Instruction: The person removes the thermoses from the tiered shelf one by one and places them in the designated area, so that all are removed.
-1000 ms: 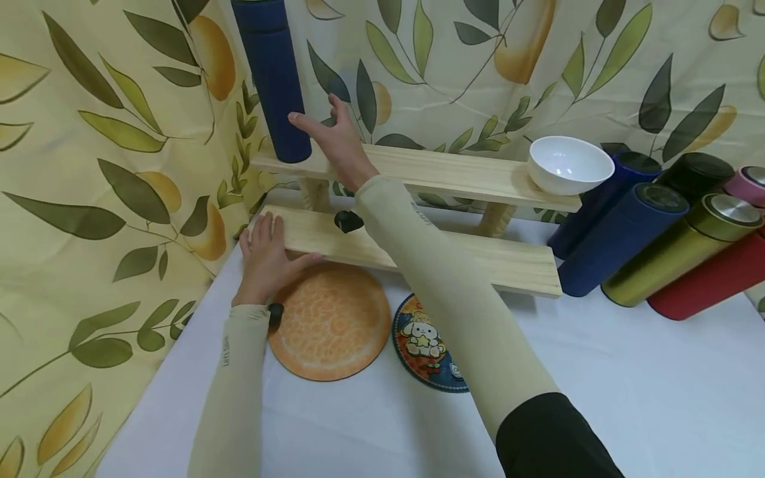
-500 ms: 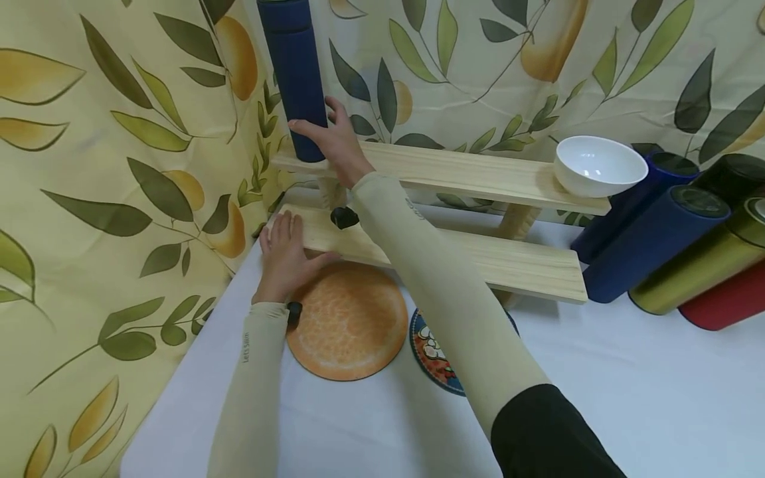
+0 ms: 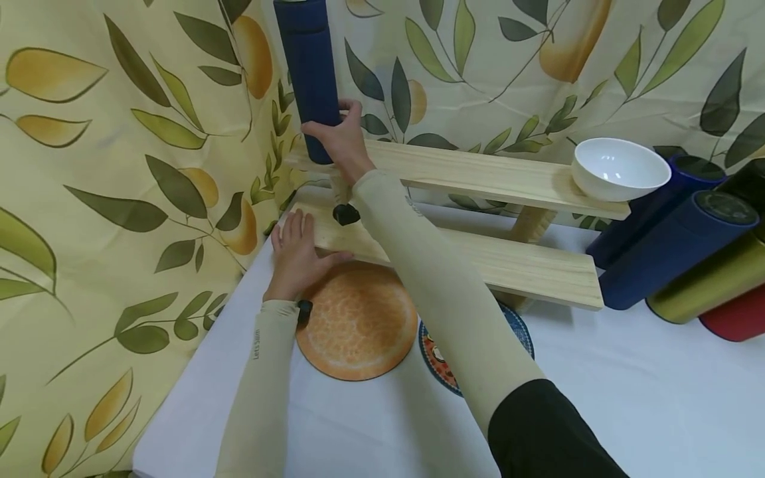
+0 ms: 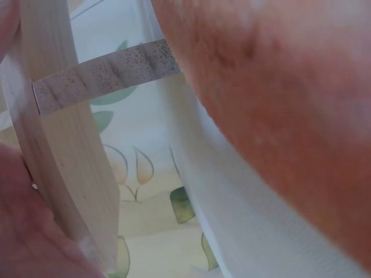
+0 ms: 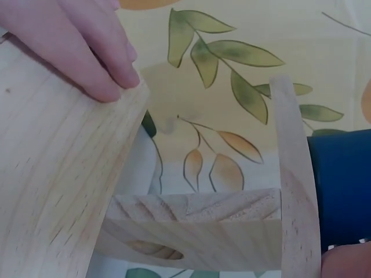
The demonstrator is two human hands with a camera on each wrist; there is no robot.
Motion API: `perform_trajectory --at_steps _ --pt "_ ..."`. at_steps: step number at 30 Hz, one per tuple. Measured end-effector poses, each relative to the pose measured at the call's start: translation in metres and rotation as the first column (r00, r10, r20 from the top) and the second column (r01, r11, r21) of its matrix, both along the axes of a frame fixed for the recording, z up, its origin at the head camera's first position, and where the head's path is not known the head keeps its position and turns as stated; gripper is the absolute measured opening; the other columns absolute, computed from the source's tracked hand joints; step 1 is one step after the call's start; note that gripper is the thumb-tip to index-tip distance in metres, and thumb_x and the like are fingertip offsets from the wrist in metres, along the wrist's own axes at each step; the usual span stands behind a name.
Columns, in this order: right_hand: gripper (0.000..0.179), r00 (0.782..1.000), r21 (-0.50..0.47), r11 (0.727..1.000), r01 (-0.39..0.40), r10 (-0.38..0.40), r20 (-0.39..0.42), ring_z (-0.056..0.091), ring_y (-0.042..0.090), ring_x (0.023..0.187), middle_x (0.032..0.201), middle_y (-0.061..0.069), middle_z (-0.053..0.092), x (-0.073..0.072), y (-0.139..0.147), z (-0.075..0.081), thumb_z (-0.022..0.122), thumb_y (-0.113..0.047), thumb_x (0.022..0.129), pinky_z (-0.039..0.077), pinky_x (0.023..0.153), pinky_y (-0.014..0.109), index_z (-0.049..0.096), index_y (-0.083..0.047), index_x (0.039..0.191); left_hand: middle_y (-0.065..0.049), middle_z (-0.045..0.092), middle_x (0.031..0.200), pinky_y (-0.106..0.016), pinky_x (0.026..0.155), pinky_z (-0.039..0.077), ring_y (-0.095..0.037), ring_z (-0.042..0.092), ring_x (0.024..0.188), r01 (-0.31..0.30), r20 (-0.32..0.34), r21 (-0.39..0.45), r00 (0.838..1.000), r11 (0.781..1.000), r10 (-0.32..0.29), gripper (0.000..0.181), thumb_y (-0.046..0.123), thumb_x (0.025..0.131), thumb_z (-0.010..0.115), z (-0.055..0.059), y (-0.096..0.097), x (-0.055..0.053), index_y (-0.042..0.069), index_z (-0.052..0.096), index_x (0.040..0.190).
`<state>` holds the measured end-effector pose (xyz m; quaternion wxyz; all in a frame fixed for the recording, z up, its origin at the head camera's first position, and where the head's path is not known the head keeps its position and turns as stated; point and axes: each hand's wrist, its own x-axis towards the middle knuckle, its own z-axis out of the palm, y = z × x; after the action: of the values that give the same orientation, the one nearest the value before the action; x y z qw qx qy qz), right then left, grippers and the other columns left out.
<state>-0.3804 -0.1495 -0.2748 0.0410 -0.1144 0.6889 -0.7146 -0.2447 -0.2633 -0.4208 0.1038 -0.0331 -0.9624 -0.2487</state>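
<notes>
In the head view, a tall dark-blue vacuum flask point(image 3: 307, 73) stands upright at the left end of the upper board point(image 3: 466, 169) of a two-tier wooden rack. My right hand point(image 3: 343, 143) grips it low down, thumb across the front and fingers round its right side. The flask's base point(image 5: 342, 185) shows beyond the board edge in the right wrist view. My left hand point(image 3: 299, 255) rests on the left end of the lower board point(image 3: 508, 262). Its fingers point(image 5: 87, 52) lie straight over the top, with the thumb along the front edge.
A white bowl point(image 3: 621, 169) sits on the upper board's right end. Several flasks, blue point(image 3: 675, 249), gold point(image 3: 711, 285) and red point(image 3: 738, 315), stand to the right. A round orange mat point(image 3: 358, 325) and a patterned mat point(image 3: 516, 332), partly hidden by my right sleeve, lie in front.
My right hand has closed from beside the flask to around its lower part. The left hand stays on the lower board. The whole head view has shifted, so things appear farther right.
</notes>
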Motion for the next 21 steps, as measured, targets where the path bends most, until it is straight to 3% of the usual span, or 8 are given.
perform_trajectory --at_steps 9,14,21 --pt "0.080 0.996 0.105 0.991 -0.086 0.089 -0.024 0.059 0.021 0.118 0.137 0.004 0.057 0.008 0.018 -0.005 0.080 -0.023 0.088 0.052 0.100 0.035 0.040 -0.010 0.155 -0.029 0.015 0.173 -0.063 0.123 -0.005 -0.042 0.007 0.161 0.021 -0.008 0.001 1.000 1.000 -0.021 0.117 0.065 0.088 0.080 -0.002 0.012 0.001 -0.007 0.027 0.165" --pt "0.076 0.988 0.092 0.986 -0.139 0.145 -0.057 0.061 0.023 0.114 0.132 0.005 0.059 0.022 0.028 -0.007 0.080 -0.019 0.087 0.053 0.095 0.035 0.042 -0.011 0.152 -0.029 0.017 0.172 -0.066 0.123 -0.004 -0.042 0.008 0.161 0.018 -0.031 0.010 0.999 1.000 -0.018 0.117 0.067 0.088 0.079 -0.003 0.012 0.003 -0.006 0.028 0.165" --pt "0.084 0.973 0.124 0.971 -0.204 0.215 -0.079 0.060 0.022 0.117 0.134 0.004 0.059 0.048 0.047 -0.003 0.082 -0.019 0.085 0.052 0.097 0.033 0.040 -0.012 0.157 -0.033 0.019 0.170 -0.069 0.121 -0.002 -0.047 0.010 0.159 0.010 -0.041 -0.009 0.999 1.000 -0.010 0.118 0.067 0.088 0.078 -0.001 0.006 0.004 -0.008 0.028 0.164"
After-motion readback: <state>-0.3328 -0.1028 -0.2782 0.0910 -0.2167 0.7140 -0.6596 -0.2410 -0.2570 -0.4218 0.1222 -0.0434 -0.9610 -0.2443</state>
